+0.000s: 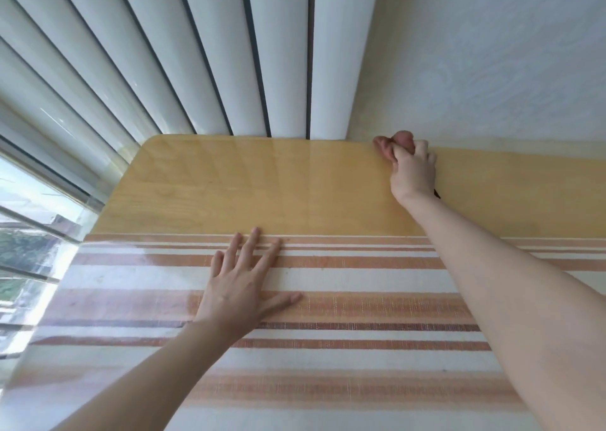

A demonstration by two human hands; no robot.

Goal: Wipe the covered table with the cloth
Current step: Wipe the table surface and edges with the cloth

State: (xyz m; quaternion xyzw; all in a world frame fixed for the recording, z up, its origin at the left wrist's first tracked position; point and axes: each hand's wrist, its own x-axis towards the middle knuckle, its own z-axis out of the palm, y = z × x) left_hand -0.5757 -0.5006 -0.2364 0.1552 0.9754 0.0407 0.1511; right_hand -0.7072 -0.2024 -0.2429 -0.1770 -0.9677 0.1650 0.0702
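The small reddish-pink cloth [392,147], bunched into a soft wad, sits at the far edge of the pale wooden bench [249,184], close to the white patterned wall [492,53] and just right of the white vertical blind slats [229,53]; the right hand [414,171] has its fingers [421,147] curled over the wad, gripping it and holding it down against the surface, arm stretched well forward; the left hand [241,283] lies flat on the nearer half of the bench, fingers straight and spread, palm down on the orange-and-cream striped fabric [360,302] that lies under a clear glossy plastic cover [98,299]; that hand looks to be bracing the body for the long reach; a window [29,220] shows at the left; the cloth is plainly light and limp, with no stiffness of its own, so it should go wherever the palm drives it and will likely flatten or trail if held only by a corner; the sound hold is the one shown, the bulk gathered under the curled fingers with pressure straight down; the cover looks smooth and shiny, so the wad should glide easily, though a damp cloth may drag a little and could ruck the sheet at its edge; judging by the cloth's place at the back edge, the wiping is in progress, and whether the nearer striped part has been done I cannot tell
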